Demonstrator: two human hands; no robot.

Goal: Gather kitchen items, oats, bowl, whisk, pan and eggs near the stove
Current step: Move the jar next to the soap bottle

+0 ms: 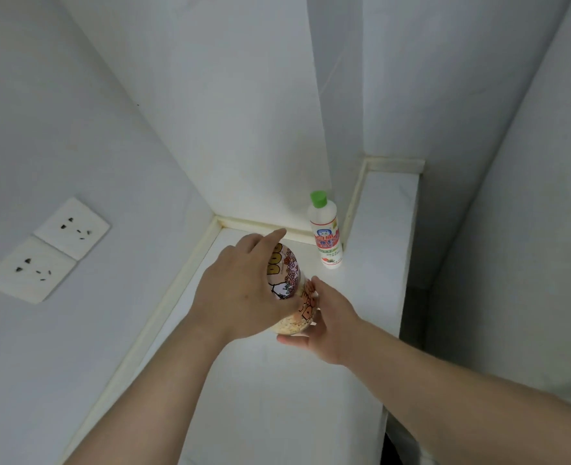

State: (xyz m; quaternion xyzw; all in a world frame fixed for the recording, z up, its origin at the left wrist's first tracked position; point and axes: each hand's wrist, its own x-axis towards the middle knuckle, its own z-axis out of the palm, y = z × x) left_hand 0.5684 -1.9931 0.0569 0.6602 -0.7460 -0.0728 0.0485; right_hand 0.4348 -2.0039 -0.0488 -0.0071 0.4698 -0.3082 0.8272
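Oat jar (301, 305) is held between both hands over the back-left corner of the white counter (277, 397); whether its base rests on the counter cannot be told. Left hand (240, 290) is cupped over the lid from the left, forefinger stretched out past it; right hand (326, 318) is clasped low on the right side, thumb beneath. Long axis is judged near upright, lid tipped toward the camera; both hands are equally near. Pale oats are seen through the lower wall. Lid print: yellow "DOO", flowers; side lettering orange, only partly read. Green-capped bottle (326, 234) stands just behind, label illegible. No stove is in view.
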